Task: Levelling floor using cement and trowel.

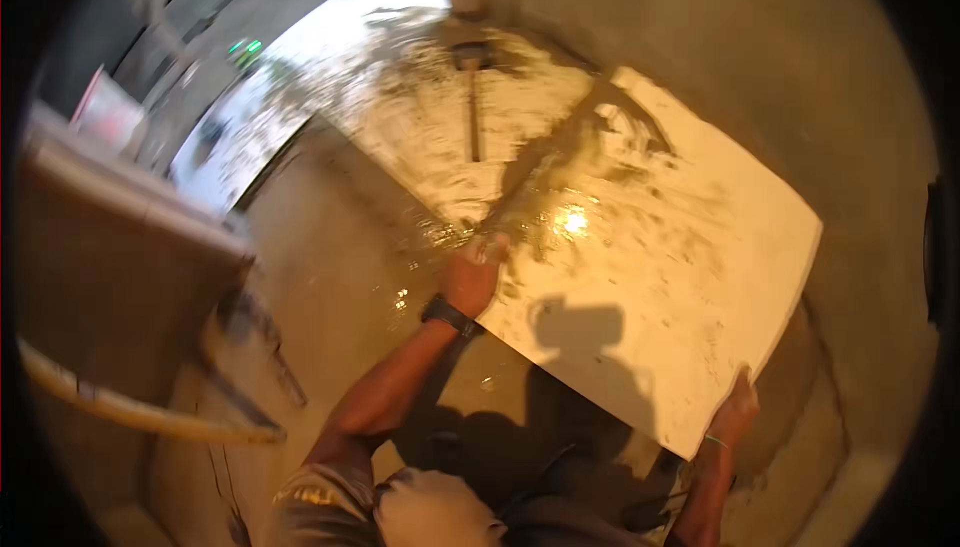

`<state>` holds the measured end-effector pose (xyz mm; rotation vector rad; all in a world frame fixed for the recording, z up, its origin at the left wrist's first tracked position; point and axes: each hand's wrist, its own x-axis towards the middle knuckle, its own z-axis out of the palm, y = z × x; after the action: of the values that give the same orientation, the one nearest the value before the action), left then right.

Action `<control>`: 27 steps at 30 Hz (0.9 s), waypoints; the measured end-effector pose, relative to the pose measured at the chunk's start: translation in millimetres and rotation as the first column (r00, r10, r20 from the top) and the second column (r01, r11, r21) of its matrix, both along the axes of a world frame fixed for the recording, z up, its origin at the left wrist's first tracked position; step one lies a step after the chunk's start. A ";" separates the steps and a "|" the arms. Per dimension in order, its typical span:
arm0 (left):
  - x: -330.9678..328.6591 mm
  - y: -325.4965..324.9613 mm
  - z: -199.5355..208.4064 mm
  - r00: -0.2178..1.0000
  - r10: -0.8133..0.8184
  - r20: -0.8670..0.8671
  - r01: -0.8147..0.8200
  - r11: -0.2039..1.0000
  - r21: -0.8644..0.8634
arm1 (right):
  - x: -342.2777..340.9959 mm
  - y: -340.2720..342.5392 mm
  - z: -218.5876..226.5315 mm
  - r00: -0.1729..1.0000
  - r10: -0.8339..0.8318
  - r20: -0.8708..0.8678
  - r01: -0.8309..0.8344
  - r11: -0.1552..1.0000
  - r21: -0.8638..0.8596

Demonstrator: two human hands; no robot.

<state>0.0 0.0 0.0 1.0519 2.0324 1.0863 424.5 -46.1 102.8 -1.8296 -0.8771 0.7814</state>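
Observation:
A large pale rectangular sheet or board (690,247), smeared with mud and wet patches, is tilted in front of me. My left hand (470,279), with a dark watch on the wrist, is closed on its left near edge. My right hand (735,411), a thin green band at the wrist, grips the board's near right corner. The shadow of my head and body falls across the board. Water glistens along its left edge, close to my left hand.
Beyond lies another pale, muddy surface (400,107), with a dark-headed mallet-like tool (473,97) on it. Wet brown floor (340,217) spreads to the left. A brown piece of furniture (130,247) with a curved yellowish bar (150,409) stands at far left. A plain wall (760,37) rises behind.

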 end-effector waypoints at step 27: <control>-236.6 -438.8 -45.1 0.499 0.662 0.559 -0.621 0.723 -0.302 | -543.9 -157.6 281.6 0.155 0.906 0.394 -0.983 0.181 -0.027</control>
<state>-236.6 -438.8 -45.1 -0.2240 1.8443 1.4693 -119.4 -203.6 384.4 -0.9371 -2.4041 1.0387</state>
